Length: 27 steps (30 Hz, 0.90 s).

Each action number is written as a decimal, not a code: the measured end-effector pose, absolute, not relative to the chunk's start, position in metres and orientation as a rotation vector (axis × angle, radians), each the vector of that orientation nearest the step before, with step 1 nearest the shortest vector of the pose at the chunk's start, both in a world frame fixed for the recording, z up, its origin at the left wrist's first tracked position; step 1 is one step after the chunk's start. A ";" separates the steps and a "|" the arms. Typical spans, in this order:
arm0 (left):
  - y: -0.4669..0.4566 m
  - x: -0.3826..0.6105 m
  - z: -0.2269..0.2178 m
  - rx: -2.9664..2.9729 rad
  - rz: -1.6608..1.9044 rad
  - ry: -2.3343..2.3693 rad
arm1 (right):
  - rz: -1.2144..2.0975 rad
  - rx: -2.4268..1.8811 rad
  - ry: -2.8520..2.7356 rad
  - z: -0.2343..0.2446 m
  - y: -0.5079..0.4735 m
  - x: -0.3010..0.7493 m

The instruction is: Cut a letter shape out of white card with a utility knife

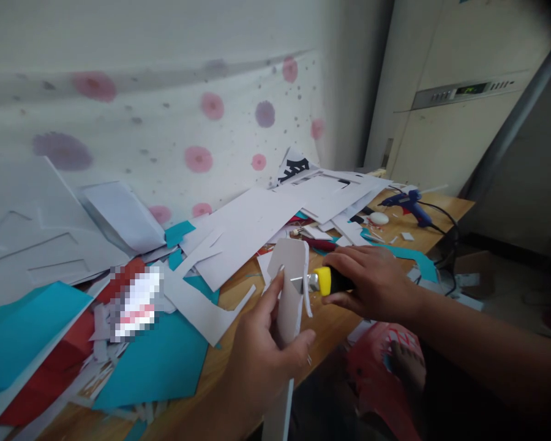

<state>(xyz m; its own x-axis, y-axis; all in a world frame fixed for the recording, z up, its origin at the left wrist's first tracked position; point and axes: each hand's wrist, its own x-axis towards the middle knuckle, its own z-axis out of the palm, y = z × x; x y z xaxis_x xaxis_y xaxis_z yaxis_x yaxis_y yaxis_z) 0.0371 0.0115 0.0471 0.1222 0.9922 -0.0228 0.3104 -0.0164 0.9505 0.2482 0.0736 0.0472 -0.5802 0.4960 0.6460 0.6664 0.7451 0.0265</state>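
Note:
My left hand is closed around a long white foam board strip, holding it up above the table's front edge. One fingertip lies flat on the strip's face. In my right hand is a utility knife with a yellow collar and dark handle. Its blade reaches the strip's right edge, where a thin sliver is partly parted from the board. The strip's lower end runs down past my left hand to the bottom of the view.
White board sheets and offcuts cover much of the wooden table. Teal sheets and red pieces lie at left. A blue glue gun with a cord rests at far right. Below is a red plastic bag beside a foot.

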 end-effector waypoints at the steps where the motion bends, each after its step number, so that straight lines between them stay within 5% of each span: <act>1: 0.012 0.037 0.047 1.489 0.955 1.333 | -0.352 -0.869 -2.317 0.048 0.074 0.248; 12: 0.011 0.036 0.048 1.491 0.938 1.319 | -0.103 -1.226 -1.887 0.058 0.101 0.287; 21: 0.015 0.035 0.048 1.741 0.905 1.534 | 1.153 -0.997 -1.528 0.050 0.080 0.237; 27: 0.017 0.035 0.048 1.972 0.724 1.619 | 1.458 -0.921 -1.213 0.055 0.075 0.209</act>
<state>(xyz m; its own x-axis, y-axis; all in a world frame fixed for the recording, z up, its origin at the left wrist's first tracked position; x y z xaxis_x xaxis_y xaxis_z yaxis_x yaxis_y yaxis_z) 0.0345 0.0174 0.0480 0.1583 0.9828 0.0950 0.7259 -0.1811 0.6635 0.2094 0.0747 0.0548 -0.2231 0.9741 0.0377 -0.2143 -0.0113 -0.9767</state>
